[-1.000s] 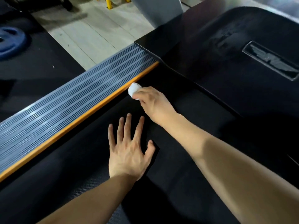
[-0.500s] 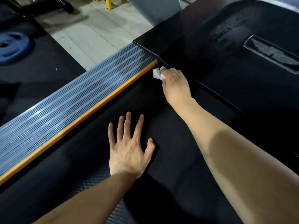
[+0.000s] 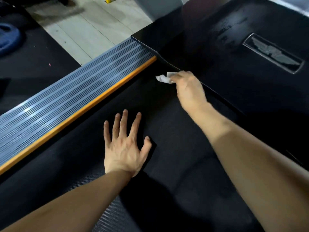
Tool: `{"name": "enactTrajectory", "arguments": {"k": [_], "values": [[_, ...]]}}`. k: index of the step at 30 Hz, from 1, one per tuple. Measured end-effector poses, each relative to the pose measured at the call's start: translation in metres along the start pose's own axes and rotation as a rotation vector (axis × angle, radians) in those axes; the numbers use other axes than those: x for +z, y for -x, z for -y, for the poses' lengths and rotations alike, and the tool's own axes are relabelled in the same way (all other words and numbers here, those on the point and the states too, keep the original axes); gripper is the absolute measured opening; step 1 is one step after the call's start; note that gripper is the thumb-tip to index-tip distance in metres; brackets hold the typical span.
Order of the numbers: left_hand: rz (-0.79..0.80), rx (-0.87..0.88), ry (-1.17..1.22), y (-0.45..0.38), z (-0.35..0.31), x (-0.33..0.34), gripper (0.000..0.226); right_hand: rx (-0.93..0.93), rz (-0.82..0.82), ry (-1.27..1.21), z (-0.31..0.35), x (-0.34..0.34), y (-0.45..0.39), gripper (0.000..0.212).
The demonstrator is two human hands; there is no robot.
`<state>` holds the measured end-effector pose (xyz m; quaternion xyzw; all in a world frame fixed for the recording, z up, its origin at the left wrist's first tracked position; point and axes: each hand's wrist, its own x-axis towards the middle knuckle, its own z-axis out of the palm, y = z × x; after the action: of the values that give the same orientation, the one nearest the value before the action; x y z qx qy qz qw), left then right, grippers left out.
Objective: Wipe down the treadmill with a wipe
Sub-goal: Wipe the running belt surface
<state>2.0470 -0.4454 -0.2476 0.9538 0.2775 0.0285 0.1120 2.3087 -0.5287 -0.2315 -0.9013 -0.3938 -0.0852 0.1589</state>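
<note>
The treadmill's black belt (image 3: 175, 156) fills the middle of the view. A ribbed grey side rail (image 3: 66, 97) with an orange edge strip (image 3: 93, 104) runs along its left. The glossy black motor cover (image 3: 242, 81) with a winged emblem (image 3: 272, 54) lies at the far end. My right hand (image 3: 190, 87) pinches a crumpled white wipe (image 3: 164, 78) at the front end of the belt, right by the cover's edge. My left hand (image 3: 125, 146) rests flat on the belt with fingers spread.
Pale floor boards (image 3: 87, 29) lie beyond the rail. A blue weight plate (image 3: 8, 39) sits on dark mat at the far left. A yellow post base (image 3: 108, 0) stands at the top edge.
My right hand slid the wipe forward along the belt's left edge to the motor cover, then a little right along the cover's edge. My left hand stayed put.
</note>
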Motion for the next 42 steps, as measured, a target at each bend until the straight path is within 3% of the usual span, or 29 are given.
{"name": "enactTrajectory", "arguments": {"k": [3,5,7,8,11,13,15,17,19,20,22,24,26,31,35,39,40,42], "values": [[0.007,-0.008,-0.012,0.000,0.000,-0.001,0.075,0.022,-0.067,-0.222,0.045,0.007,0.031,0.037],[0.020,-0.009,-0.020,0.001,0.000,-0.001,0.075,-0.181,0.015,-0.345,0.071,0.008,0.066,0.037],[0.015,-0.010,-0.019,0.001,0.000,-0.001,0.075,-0.268,0.024,-0.406,0.066,-0.007,0.077,0.036],[0.011,-0.011,-0.016,0.001,0.001,-0.001,0.075,-0.227,-0.026,-0.411,0.048,-0.011,0.071,0.037],[0.005,-0.009,-0.003,0.001,0.001,-0.001,0.074,0.081,-0.056,-0.117,-0.007,-0.016,0.046,0.041],[0.008,-0.004,-0.009,0.000,0.000,0.000,0.074,0.141,-0.120,-0.058,-0.009,-0.016,0.048,0.043],[0.003,-0.010,-0.012,0.000,0.000,-0.001,0.074,0.060,-0.160,-0.200,0.031,-0.013,0.072,0.039],[0.009,-0.011,-0.020,0.001,0.000,-0.001,0.074,-0.166,-0.069,-0.317,0.066,-0.014,0.110,0.033],[0.009,-0.012,-0.022,0.002,0.000,-0.002,0.074,-0.292,0.032,-0.317,0.063,-0.022,0.126,0.030],[0.004,-0.013,-0.019,0.002,0.000,-0.002,0.074,-0.269,-0.014,-0.301,0.043,-0.023,0.119,0.029],[-0.007,-0.012,-0.017,0.002,0.000,-0.001,0.073,-0.048,-0.083,-0.192,-0.005,-0.027,0.095,0.026],[-0.016,-0.008,-0.020,0.000,-0.001,-0.001,0.070,0.153,-0.033,-0.052,-0.029,-0.034,0.081,0.033],[-0.017,-0.002,-0.031,0.001,0.000,0.000,0.070,0.205,-0.073,-0.010,-0.020,-0.039,0.084,0.039],[0.014,0.000,-0.074,0.001,-0.003,0.002,0.070,-0.009,-0.049,-0.188,0.053,-0.044,0.161,0.037],[0.015,0.108,-0.044,0.065,-0.009,0.002,0.072,-0.020,0.058,-0.116,0.053,-0.032,0.185,0.045],[0.035,0.167,-0.060,0.136,-0.011,0.008,0.075,-0.260,0.221,0.116,0.049,-0.067,0.150,0.027],[0.019,0.152,-0.053,0.135,-0.012,0.008,0.076,-0.237,0.228,0.158,0.042,-0.079,0.142,0.021],[0.026,0.144,-0.060,0.129,-0.015,0.010,0.077,-0.108,0.057,0.109,0.013,-0.091,0.125,0.025]]}}
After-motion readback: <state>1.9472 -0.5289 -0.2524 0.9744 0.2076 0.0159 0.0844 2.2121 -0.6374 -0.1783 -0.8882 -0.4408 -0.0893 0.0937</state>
